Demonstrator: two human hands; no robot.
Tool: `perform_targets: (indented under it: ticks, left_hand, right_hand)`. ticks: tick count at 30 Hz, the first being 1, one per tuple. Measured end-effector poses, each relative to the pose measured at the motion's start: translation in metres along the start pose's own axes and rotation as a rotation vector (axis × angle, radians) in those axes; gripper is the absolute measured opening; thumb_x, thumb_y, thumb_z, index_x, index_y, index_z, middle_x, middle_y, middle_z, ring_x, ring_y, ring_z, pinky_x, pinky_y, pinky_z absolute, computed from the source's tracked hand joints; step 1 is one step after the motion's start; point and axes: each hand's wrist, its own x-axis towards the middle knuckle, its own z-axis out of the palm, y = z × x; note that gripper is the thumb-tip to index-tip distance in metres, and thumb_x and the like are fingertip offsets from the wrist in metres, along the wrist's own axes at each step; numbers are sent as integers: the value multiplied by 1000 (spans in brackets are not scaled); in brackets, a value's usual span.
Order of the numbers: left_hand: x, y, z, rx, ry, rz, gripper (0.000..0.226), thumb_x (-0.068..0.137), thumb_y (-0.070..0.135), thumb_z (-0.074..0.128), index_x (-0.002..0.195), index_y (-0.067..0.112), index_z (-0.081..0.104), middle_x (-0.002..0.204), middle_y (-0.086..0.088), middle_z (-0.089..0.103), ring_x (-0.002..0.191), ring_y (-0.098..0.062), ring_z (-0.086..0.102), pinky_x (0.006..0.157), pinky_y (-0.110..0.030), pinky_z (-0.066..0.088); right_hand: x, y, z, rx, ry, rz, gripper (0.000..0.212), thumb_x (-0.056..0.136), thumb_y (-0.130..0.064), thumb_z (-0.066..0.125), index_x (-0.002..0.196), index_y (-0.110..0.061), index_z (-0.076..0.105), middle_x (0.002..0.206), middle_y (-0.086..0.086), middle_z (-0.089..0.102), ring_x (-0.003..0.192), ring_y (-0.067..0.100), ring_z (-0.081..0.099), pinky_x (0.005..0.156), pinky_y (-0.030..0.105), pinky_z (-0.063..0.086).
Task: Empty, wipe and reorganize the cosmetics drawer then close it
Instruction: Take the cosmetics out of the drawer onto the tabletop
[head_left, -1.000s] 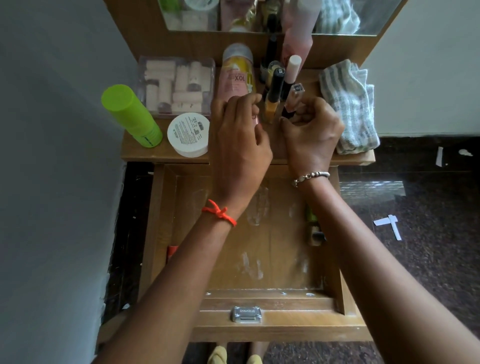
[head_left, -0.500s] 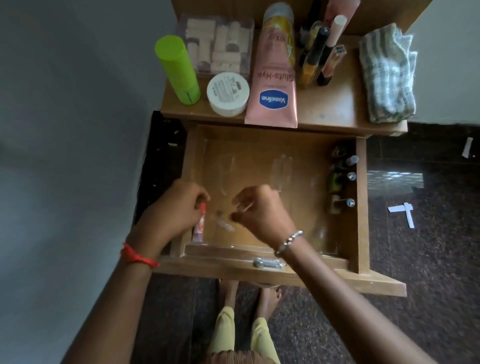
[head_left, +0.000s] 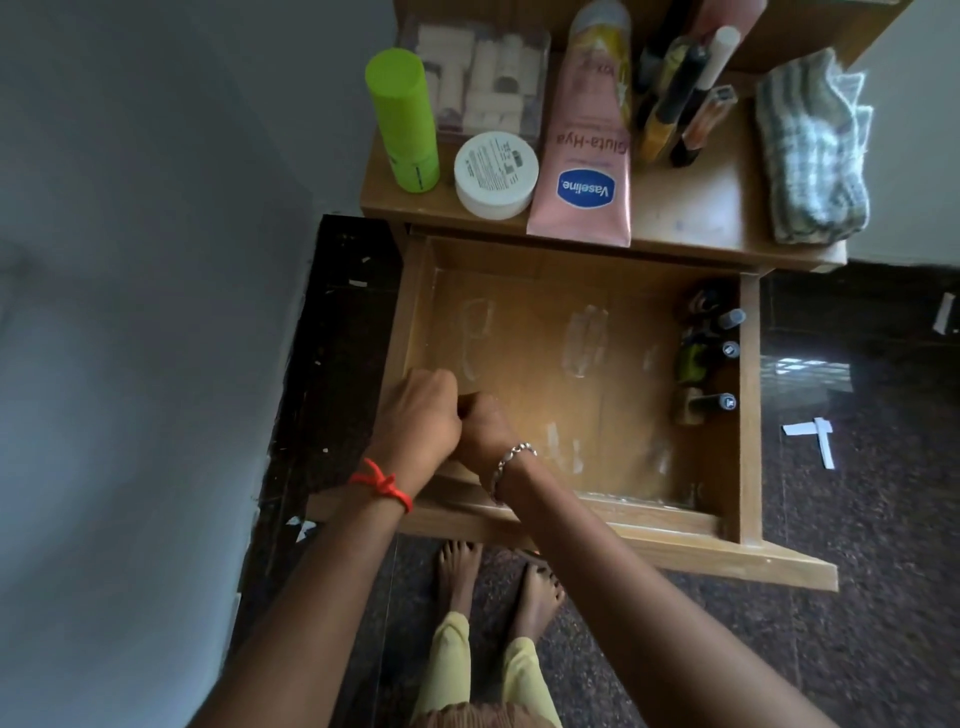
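Left hand (head_left: 415, 410) and right hand (head_left: 485, 428) are curling together in the open drawer's (head_left: 749, 441) front-left corner, any grip hidden; judged best: lifting straight up, then clearing the nail polish bottles (head_left: 706, 358) lying along its right wall.

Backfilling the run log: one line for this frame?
stage: emptying drawer | left hand: curled, front-left corner, grasp hidden | right hand: curled, beside it | inside: small bottles, right wall
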Motion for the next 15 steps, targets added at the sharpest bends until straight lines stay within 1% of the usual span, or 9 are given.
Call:
perform_targets:
  ticks: [3, 5, 7, 9, 11, 12, 13, 14, 15]
  left_hand:
    - [1, 2, 1, -35, -7, -39, 17, 92, 6, 42, 105, 0, 51, 118, -18, 50, 107, -32, 52, 67, -30, 34]
    - [3, 2, 1, -68, -13, -60, 17, 91, 6, 43, 106, 0, 51, 119, -19, 50, 108, -34, 52, 69, -31, 34]
    - [5, 2, 0, -101, -13, -68, 17, 91, 5, 44, 104, -2, 52, 118, -21, 52, 108, -35, 53, 70, -32, 35]
    - [6, 3, -3, -137, -23, -76, 19, 91, 6, 43, 105, -3, 52, 118, -21, 53, 107, -36, 54, 70, -32, 37]
    - [8, 6, -7, -171, -27, -75, 22, 91, 8, 42, 106, -4, 51, 118, -22, 53, 107, -35, 54, 71, -33, 38]
    - [9, 7, -9, -192, -29, -76, 22, 91, 8, 43, 107, -4, 51, 118, -22, 54, 106, -35, 54, 72, -33, 38]
    - [11, 7, -10, -211, -29, -81, 24, 90, 8, 43, 109, -4, 51, 119, -21, 54, 107, -34, 54, 72, -33, 38]
    - [13, 7, -11, -232, -27, -90, 27, 90, 8, 45, 113, -3, 51, 122, -21, 53, 109, -34, 53, 75, -33, 39]
    - [15, 5, -11, -253, -19, -96, 30, 89, 8, 46, 117, -1, 51, 125, -20, 52, 112, -34, 52, 79, -34, 41]
  right_hand:
    - [1, 1, 1, 32, 37, 38, 40, 80, 6, 50, 46, -14, 41, 53, -3, 40, 51, 6, 31, 40, 13, 30]
    - [-2, 2, 4, 58, 55, 44, 41, 82, 6, 48, 47, -14, 42, 52, -3, 40, 49, 6, 30, 38, 12, 29]
    - [-4, 2, 9, 119, 89, 34, 30, 83, 4, 47, 57, -9, 52, 61, 3, 49, 57, 11, 39, 50, 23, 38]
    - [-7, 0, 13, 132, 127, -5, 13, 86, -2, 48, 86, -1, 61, 80, 12, 59, 73, 20, 47, 67, 36, 45]
    - [-7, -2, 14, 123, 151, -49, 18, 87, -6, 49, 102, 1, 57, 89, 12, 62, 79, 22, 48, 79, 39, 48]
    - [-6, -3, 14, 93, 150, -80, 18, 87, -5, 50, 102, 2, 57, 87, 10, 63, 79, 20, 48, 75, 33, 47]
    - [-5, -5, 14, 49, 130, -103, 17, 86, -2, 50, 99, 3, 58, 85, 11, 63, 77, 19, 47, 66, 25, 42]
    - [-3, -5, 15, 2, 113, -112, 12, 84, 0, 51, 91, 3, 61, 80, 11, 61, 75, 18, 47, 59, 21, 37]
    - [-3, -7, 16, -18, 100, -111, 10, 84, 1, 51, 80, -1, 61, 73, 9, 58, 72, 18, 47, 56, 23, 34]
